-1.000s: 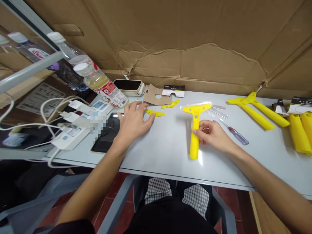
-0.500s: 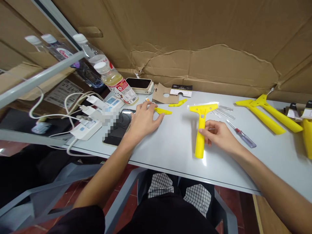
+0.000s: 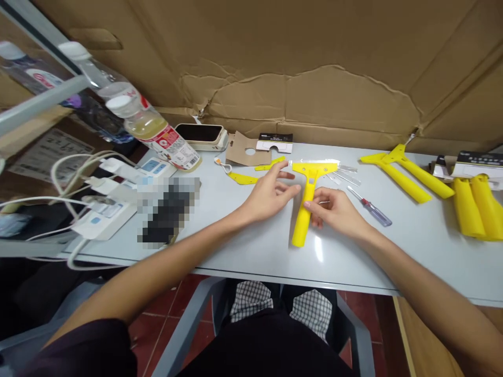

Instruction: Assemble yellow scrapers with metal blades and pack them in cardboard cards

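Moving away from the dark device [image 3: 168, 214] since the earlier frame, the left hand [image 3: 267, 196] is now hovering just left of the yellow scraper [image 3: 309, 189], whose handle is now slanting, its near end pointing left. From the right side, the right hand [image 3: 338, 212] is gripping that handle, thumb pressing on it and fingers curling behind. The left fingers are spreading loosely and seemingly holding nothing; whether a fingertip is touching the clear strip [image 3: 314, 161] along the scraper's far edge, I cannot tell. The scraper is occupying the middle of the table [image 3: 243, 243], its wide head facing the far side. Two yellow plates [image 3: 240, 179] are lying to the left, partly hiding behind the left hand, while a screwdriver [image 3: 371, 208] is resting to the right. For handling this well, I am judging, the right hand should be pinching firmly without twisting the handle, and the left fingers should be supporting the head from its left end, avoiding the thin far edge and not nudging the plates
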{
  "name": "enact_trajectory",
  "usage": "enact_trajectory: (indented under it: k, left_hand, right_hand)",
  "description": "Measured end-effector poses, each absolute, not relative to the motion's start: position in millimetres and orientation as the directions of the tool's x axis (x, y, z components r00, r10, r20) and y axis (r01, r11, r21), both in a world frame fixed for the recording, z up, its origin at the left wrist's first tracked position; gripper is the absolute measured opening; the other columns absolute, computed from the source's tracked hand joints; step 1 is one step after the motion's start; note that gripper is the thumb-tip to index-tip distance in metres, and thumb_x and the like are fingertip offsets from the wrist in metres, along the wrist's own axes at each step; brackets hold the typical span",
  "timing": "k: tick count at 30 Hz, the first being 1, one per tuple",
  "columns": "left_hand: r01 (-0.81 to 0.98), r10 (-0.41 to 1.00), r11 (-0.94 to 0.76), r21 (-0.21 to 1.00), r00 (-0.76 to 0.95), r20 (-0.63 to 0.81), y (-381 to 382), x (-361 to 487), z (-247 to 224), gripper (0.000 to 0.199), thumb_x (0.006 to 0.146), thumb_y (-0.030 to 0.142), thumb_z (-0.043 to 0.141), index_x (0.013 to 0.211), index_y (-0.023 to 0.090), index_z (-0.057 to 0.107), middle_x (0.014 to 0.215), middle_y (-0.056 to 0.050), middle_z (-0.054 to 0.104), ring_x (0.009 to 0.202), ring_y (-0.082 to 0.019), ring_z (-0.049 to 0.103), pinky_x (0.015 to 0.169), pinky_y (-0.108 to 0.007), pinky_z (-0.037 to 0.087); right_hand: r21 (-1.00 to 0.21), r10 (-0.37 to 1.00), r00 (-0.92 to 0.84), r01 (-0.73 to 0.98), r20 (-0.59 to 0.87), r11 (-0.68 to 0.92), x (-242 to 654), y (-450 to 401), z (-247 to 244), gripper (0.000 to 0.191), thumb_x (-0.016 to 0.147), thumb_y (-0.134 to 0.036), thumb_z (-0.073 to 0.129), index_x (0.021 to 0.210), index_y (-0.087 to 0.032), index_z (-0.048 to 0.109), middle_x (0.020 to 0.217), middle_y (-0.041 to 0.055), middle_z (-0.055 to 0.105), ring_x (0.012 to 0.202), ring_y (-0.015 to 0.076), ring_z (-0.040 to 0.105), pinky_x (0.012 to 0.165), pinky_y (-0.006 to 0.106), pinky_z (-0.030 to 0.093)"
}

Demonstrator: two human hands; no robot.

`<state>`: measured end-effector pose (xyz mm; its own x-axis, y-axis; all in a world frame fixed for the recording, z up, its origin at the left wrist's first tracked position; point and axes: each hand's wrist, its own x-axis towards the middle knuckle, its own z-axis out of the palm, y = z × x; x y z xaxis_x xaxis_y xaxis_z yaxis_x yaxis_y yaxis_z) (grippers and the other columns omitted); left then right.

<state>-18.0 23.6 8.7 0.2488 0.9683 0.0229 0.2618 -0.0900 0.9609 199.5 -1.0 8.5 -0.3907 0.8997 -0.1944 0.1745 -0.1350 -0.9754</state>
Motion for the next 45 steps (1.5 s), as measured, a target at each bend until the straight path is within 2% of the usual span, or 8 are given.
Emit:
enact_trajectory:
  k: [4,8,16,21,24,31,40,45]
  left_hand:
    - [0.025,0.944,0.069,0.997,0.321,-0.073,33.7,-5.2,2.7,0.065,0.083,0.044,0.084,0.133,0.019,0.050,0.095,-0.004,0.074,0.074,-0.018,0.071,0.072,-0.034,0.060]
    - [-0.008,0.944,0.047,0.999,0.326,-0.042,30.2,-7.9,-0.5,0.037,0.084,0.044,0.085,0.103,0.019,0.066,0.078,-0.001,0.072,0.074,-0.017,0.069,0.073,-0.032,0.058]
    - [-0.177,0.943,0.151,0.973,0.320,-0.088,29.0,-19.8,-11.9,0.032,0.088,0.048,0.085,0.087,0.017,0.076,0.083,-0.006,0.077,0.078,-0.018,0.071,0.078,-0.033,0.058]
    - [-0.194,0.934,0.187,0.963,0.339,-0.113,29.0,-19.7,-9.8,0.034,0.086,0.049,0.089,0.091,0.016,0.080,0.095,-0.009,0.082,0.084,-0.020,0.075,0.085,-0.035,0.062]
    - [-0.183,0.931,0.189,0.965,0.345,-0.117,28.2,-18.9,-8.5,0.036,0.088,0.050,0.087,0.099,0.016,0.081,0.105,-0.011,0.084,0.094,-0.024,0.079,0.094,-0.041,0.064]
    - [-0.193,0.924,0.248,0.949,0.341,-0.172,28.9,-19.5,-11.5,0.041,0.088,0.051,0.087,0.107,0.016,0.080,0.107,-0.013,0.085,0.095,-0.026,0.082,0.095,-0.046,0.068]
    - [-0.194,0.928,0.249,0.949,0.328,-0.176,28.9,-18.1,-9.7,0.044,0.088,0.052,0.088,0.107,0.014,0.080,0.108,-0.015,0.085,0.099,-0.027,0.083,0.097,-0.045,0.068]
    - [-0.122,0.938,0.219,0.968,0.298,-0.175,27.6,-17.5,-5.0,0.035,0.085,0.042,0.091,0.106,0.015,0.081,0.108,-0.013,0.085,0.100,-0.026,0.081,0.098,-0.041,0.067]
  right_hand:
    - [-0.975,0.893,-0.404,0.174,-0.199,-0.139,199.0,-1.1,6.0,0.041,0.089,-0.056,0.083,0.100,-0.021,0.064,0.075,0.0004,0.071,0.057,0.0153,0.067,0.054,0.033,0.056]
    - [-0.962,0.885,-0.406,0.235,-0.227,-0.139,198.7,-4.0,7.3,0.036,0.089,-0.052,0.084,0.099,-0.021,0.068,0.081,0.0015,0.073,0.060,0.0160,0.068,0.052,0.032,0.053]
    - [-0.903,0.887,-0.421,0.429,-0.187,0.014,192.4,-14.6,11.5,0.031,0.090,-0.048,0.080,0.080,-0.023,0.065,0.079,0.0011,0.073,0.069,0.0148,0.064,0.062,0.030,0.048]
    - [-0.826,0.834,-0.537,0.523,-0.127,0.211,207.2,-10.6,28.0,0.028,0.101,-0.049,0.067,0.093,-0.023,0.074,0.079,0.0006,0.075,0.069,0.0155,0.066,0.069,0.032,0.049]
    - [-0.639,0.870,-0.493,0.662,0.022,0.391,237.2,3.7,44.2,0.028,0.103,-0.047,0.065,0.102,-0.023,0.080,0.087,0.0041,0.080,0.073,0.0189,0.068,0.074,0.036,0.049]
    - [-0.277,0.967,-0.210,0.930,0.144,0.243,297.2,34.9,56.1,0.026,0.098,-0.026,0.063,0.112,-0.019,0.083,0.082,0.0083,0.077,0.073,0.0252,0.069,0.076,0.041,0.050]
    - [-0.305,0.923,-0.376,0.872,0.085,0.383,289.7,34.3,40.9,0.031,0.097,-0.015,0.058,0.111,-0.022,0.085,0.111,0.0076,0.079,0.084,0.0221,0.069,0.077,0.039,0.053]
    - [-0.187,0.917,-0.394,0.898,0.059,0.397,279.3,33.7,31.3,0.038,0.100,-0.015,0.053,0.116,-0.024,0.086,0.118,0.0103,0.076,0.084,0.0247,0.069,0.078,0.043,0.055]
